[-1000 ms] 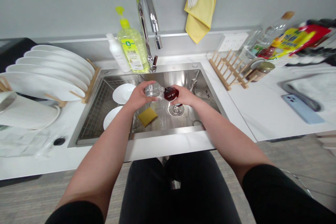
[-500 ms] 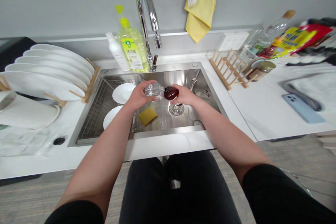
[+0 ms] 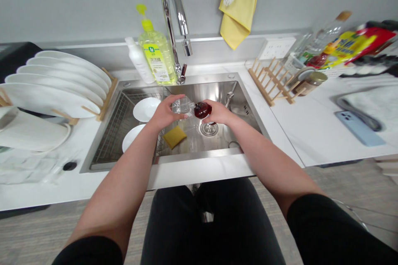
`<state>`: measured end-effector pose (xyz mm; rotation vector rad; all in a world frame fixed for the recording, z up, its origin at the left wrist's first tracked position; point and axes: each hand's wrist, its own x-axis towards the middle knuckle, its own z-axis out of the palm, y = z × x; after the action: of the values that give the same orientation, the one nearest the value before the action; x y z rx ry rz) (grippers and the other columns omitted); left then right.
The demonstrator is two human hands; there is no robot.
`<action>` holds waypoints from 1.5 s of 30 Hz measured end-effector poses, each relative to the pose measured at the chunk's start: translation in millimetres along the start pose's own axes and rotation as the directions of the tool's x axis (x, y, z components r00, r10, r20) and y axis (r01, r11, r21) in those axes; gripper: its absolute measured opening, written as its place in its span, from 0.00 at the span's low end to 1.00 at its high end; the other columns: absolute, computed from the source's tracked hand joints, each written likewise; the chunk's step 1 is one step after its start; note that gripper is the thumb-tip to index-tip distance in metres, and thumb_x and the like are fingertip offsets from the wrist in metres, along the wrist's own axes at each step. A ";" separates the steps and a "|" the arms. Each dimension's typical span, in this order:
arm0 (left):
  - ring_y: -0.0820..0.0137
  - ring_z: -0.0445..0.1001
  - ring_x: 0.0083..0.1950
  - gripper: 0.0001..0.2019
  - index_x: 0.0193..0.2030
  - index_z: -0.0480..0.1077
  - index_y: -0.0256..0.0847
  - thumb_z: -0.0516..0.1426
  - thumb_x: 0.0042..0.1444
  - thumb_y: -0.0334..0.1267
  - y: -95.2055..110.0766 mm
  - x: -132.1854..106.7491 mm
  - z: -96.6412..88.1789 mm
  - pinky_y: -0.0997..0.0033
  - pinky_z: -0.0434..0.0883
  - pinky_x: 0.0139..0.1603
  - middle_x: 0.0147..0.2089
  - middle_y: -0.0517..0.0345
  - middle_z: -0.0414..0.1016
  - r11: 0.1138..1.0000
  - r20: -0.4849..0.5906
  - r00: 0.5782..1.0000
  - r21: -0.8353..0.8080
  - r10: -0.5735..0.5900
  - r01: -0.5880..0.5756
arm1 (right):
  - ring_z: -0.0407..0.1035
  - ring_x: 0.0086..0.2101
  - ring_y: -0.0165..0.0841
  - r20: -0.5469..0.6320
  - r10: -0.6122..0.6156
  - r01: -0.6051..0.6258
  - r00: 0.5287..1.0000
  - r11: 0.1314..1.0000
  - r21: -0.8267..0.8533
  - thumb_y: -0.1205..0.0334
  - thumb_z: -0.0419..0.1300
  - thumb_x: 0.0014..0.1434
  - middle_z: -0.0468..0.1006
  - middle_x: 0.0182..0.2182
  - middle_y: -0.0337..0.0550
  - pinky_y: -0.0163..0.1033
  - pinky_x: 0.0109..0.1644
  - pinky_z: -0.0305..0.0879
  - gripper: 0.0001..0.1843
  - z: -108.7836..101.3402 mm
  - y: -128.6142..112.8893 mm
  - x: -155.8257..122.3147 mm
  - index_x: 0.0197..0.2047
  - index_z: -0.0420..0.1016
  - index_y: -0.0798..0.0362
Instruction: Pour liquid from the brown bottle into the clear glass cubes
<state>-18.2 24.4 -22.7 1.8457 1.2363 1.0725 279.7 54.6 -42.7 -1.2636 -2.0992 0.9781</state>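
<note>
Over the steel sink (image 3: 242, 103) my left hand (image 3: 164, 112) is wrapped round a clear glass (image 3: 183, 107) lying on its side. My right hand (image 3: 217, 112) is closed on a dark red rounded thing (image 3: 202, 110) pressed against the glass's open end; I cannot make out what it is. Both hands hover above the drain (image 3: 209, 129). A yellow sponge (image 3: 174, 136) lies on the sink floor just below my left hand. Two white bowls (image 3: 145, 109) (image 3: 132, 137) rest on the wire rack in the sink's left half.
The tap (image 3: 174, 16) arches above the sink, with a yellow soap bottle (image 3: 154, 51) and a white bottle (image 3: 138, 61) beside it. White plates (image 3: 59, 83) stand in a wooden rack at left. An empty wooden rack (image 3: 273, 83), jars, packets and a blue phone (image 3: 359, 127) sit at right.
</note>
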 end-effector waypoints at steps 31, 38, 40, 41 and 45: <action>0.47 0.79 0.69 0.45 0.67 0.82 0.48 0.84 0.38 0.46 -8.4 1.4 1.6 0.42 0.75 0.75 0.67 0.48 0.80 0.992 -0.011 1.000 -0.125 -0.012 0.010 | 0.85 0.52 0.48 -0.002 -0.014 0.014 1.000 1.000 0.014 0.66 0.84 0.41 0.91 0.52 0.41 0.49 0.61 0.78 0.45 1.2 -4.3 -1.8 0.64 0.84 0.47; 0.49 0.79 0.67 0.44 0.67 0.82 0.48 0.83 0.39 0.45 -5.2 0.1 2.6 0.43 0.77 0.73 0.68 0.48 0.80 0.989 -0.001 1.000 -0.146 -0.030 0.030 | 0.86 0.52 0.48 -0.004 -0.007 0.007 1.000 1.000 0.012 0.66 0.84 0.40 0.91 0.52 0.41 0.50 0.61 0.78 0.44 0.7 -6.4 -2.5 0.63 0.84 0.47; 0.49 0.79 0.67 0.44 0.67 0.82 0.47 0.83 0.39 0.44 -3.8 -0.1 2.7 0.43 0.77 0.73 0.68 0.47 0.79 0.988 -0.001 0.999 -0.150 -0.033 0.033 | 0.86 0.52 0.48 -0.005 -0.003 0.003 1.000 1.000 0.020 0.66 0.84 0.40 0.91 0.52 0.41 0.50 0.61 0.78 0.44 0.9 -6.0 -2.6 0.63 0.84 0.47; 0.49 0.79 0.67 0.44 0.67 0.82 0.47 0.83 0.39 0.44 -3.1 -0.2 2.8 0.43 0.77 0.74 0.69 0.47 0.79 0.987 0.000 0.999 -0.157 -0.035 0.035 | 0.86 0.52 0.48 -0.006 -0.002 0.003 1.000 1.000 0.023 0.66 0.84 0.41 0.91 0.52 0.41 0.50 0.61 0.78 0.44 1.1 -5.7 -2.6 0.63 0.84 0.47; 0.48 0.80 0.67 0.45 0.67 0.81 0.46 0.83 0.39 0.44 -1.4 -0.2 3.3 0.42 0.77 0.74 0.71 0.46 0.79 0.984 0.006 0.999 -0.174 -0.046 0.047 | 0.85 0.53 0.48 -0.012 -0.018 0.018 1.000 1.000 0.024 0.66 0.84 0.40 0.91 0.52 0.40 0.49 0.61 0.78 0.44 1.8 -3.9 -1.7 0.63 0.83 0.47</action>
<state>-15.9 24.4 -25.4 1.6777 1.1406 1.1158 277.1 51.3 -40.8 -1.2332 -2.0799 0.9833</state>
